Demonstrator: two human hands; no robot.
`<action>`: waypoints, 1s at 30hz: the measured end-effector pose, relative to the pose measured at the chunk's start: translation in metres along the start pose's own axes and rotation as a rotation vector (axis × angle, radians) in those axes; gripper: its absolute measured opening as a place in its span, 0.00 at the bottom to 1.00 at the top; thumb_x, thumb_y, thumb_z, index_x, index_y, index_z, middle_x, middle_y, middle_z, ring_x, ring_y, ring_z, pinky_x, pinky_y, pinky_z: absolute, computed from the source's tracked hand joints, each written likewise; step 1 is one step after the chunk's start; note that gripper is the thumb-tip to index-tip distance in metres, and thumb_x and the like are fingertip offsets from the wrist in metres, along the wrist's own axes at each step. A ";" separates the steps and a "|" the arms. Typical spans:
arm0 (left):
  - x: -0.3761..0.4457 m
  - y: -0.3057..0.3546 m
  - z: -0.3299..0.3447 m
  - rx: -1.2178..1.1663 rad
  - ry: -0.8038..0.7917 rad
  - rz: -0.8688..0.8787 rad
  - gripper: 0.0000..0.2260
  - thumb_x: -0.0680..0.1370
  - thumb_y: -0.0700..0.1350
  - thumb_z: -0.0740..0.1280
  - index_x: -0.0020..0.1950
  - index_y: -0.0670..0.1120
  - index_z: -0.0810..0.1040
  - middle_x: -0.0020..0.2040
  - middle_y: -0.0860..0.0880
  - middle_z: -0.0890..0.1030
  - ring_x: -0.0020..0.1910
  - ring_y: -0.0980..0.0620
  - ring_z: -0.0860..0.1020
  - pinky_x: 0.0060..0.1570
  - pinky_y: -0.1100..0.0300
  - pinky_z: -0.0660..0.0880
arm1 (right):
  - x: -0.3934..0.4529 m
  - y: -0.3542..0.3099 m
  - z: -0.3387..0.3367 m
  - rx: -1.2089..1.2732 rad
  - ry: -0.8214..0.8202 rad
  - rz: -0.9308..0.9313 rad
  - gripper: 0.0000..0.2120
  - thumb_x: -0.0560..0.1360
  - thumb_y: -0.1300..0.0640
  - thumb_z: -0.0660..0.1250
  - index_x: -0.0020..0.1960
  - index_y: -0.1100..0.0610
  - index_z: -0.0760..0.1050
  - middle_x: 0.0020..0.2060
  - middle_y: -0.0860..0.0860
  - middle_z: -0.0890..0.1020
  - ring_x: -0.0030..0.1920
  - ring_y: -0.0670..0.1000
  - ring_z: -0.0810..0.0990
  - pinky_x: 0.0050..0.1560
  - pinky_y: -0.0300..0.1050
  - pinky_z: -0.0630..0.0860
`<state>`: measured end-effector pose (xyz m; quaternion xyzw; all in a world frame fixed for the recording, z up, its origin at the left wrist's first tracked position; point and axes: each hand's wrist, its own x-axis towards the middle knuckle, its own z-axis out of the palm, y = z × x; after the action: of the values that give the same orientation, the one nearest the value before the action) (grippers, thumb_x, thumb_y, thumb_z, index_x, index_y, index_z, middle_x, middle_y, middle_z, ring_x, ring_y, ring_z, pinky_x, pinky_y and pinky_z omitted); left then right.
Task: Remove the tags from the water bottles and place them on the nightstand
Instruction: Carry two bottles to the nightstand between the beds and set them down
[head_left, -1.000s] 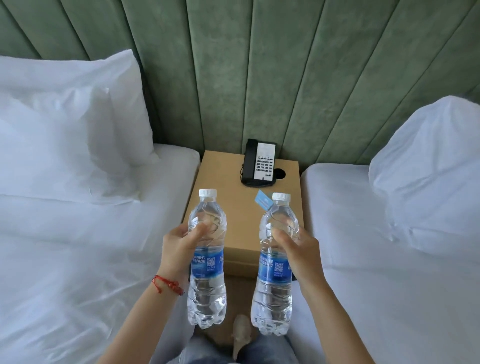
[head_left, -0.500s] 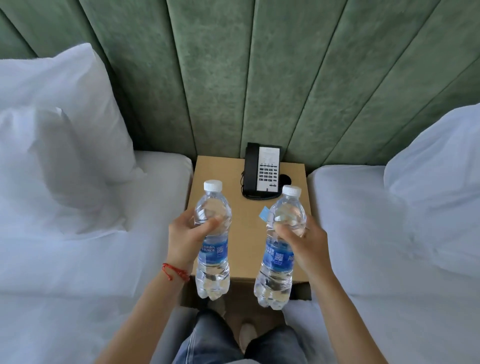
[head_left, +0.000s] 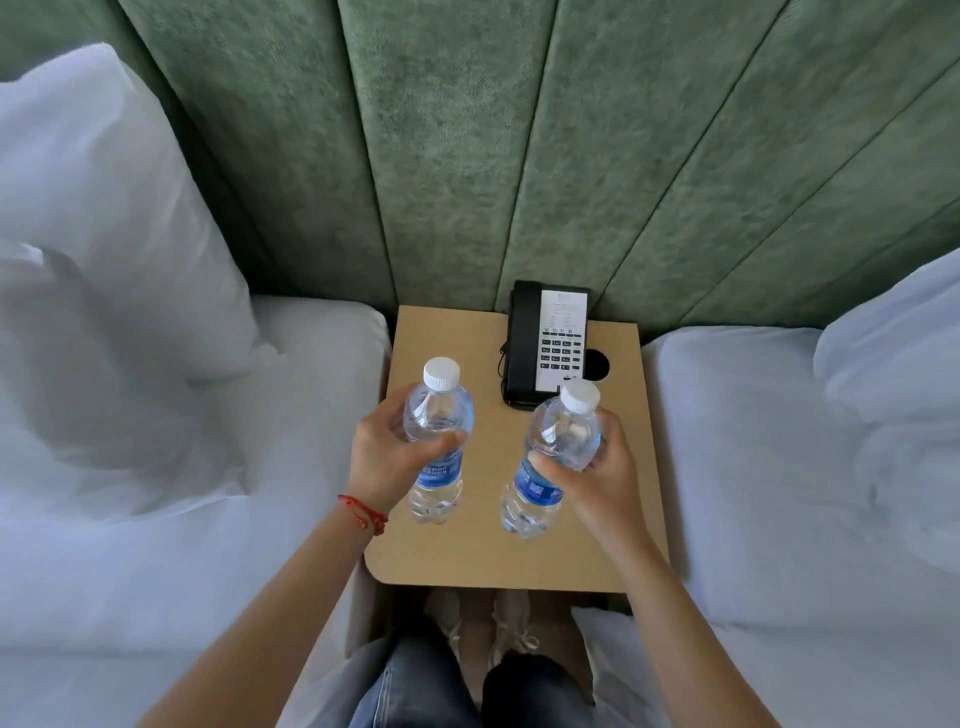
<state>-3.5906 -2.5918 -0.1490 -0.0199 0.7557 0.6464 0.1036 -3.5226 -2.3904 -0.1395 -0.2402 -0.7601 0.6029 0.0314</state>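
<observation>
Head view: am holding both bottles over nightstand (head_left: 457, 561), neither seeming set down yet. No tag showing on either from here; cannot tell if both are off. Left hand (head_left: 387, 457) is clenching left bottle (head_left: 439, 441), fingers wrapping its shoulder. Right hand (head_left: 605, 480) is clenching right bottle (head_left: 550, 462), tilting toward phone (head_left: 545, 343).

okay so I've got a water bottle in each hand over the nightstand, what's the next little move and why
Probably lower both and stand them on the nightstand. The left hand and right hand each grip a bottle above bare wood in front of the phone; no tag shows now.
</observation>
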 end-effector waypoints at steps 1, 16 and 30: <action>0.008 -0.005 0.001 0.008 0.001 -0.010 0.21 0.64 0.36 0.76 0.48 0.58 0.77 0.40 0.61 0.83 0.41 0.65 0.80 0.37 0.73 0.74 | 0.009 0.004 0.003 -0.006 -0.009 0.002 0.30 0.54 0.45 0.75 0.54 0.41 0.70 0.50 0.45 0.81 0.52 0.47 0.80 0.54 0.55 0.78; 0.073 -0.072 0.021 0.127 0.057 -0.134 0.26 0.56 0.48 0.77 0.49 0.64 0.72 0.48 0.61 0.79 0.46 0.65 0.77 0.41 0.73 0.73 | 0.092 0.065 0.033 -0.119 -0.156 -0.016 0.32 0.57 0.58 0.79 0.51 0.35 0.69 0.45 0.33 0.79 0.45 0.33 0.77 0.39 0.24 0.71; 0.090 -0.113 0.030 0.115 0.075 -0.169 0.29 0.57 0.42 0.79 0.52 0.59 0.72 0.50 0.58 0.79 0.47 0.63 0.78 0.46 0.71 0.75 | 0.126 0.107 0.047 -0.180 -0.192 -0.001 0.34 0.58 0.59 0.80 0.55 0.38 0.67 0.48 0.29 0.76 0.48 0.33 0.75 0.47 0.24 0.69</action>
<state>-3.6560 -2.5715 -0.2796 -0.1016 0.7905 0.5897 0.1304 -3.6150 -2.3648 -0.2824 -0.1829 -0.8108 0.5524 -0.0626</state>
